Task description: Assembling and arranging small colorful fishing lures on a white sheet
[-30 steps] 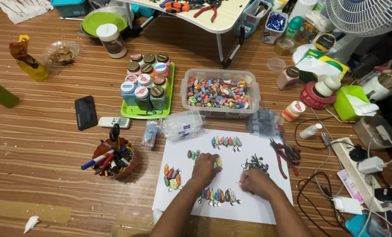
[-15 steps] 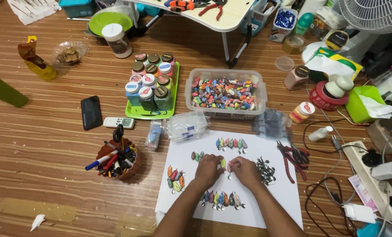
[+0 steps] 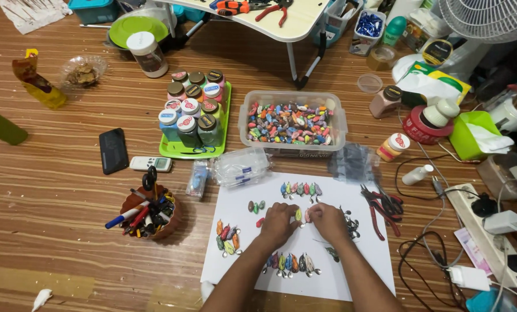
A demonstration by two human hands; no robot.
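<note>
Both hands rest knuckles-up on the white paper sheet [image 3: 247,254]. The left hand [image 3: 279,222] and right hand [image 3: 327,221] have their fingertips pinched together on small painted lures [image 3: 301,215] between them, with the clear lure tub [image 3: 293,122] at 12 o'clock and pliers [image 3: 380,207] at 3 o'clock.

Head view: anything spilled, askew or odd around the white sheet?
Nothing spilled. The coloured lure pieces sit in tidy clusters on the white sheet, both hands on the middle group. Oddities: a crumpled white scrap loose on the floor at lower left, and tangled cables beside the sheet's right edge.
</note>
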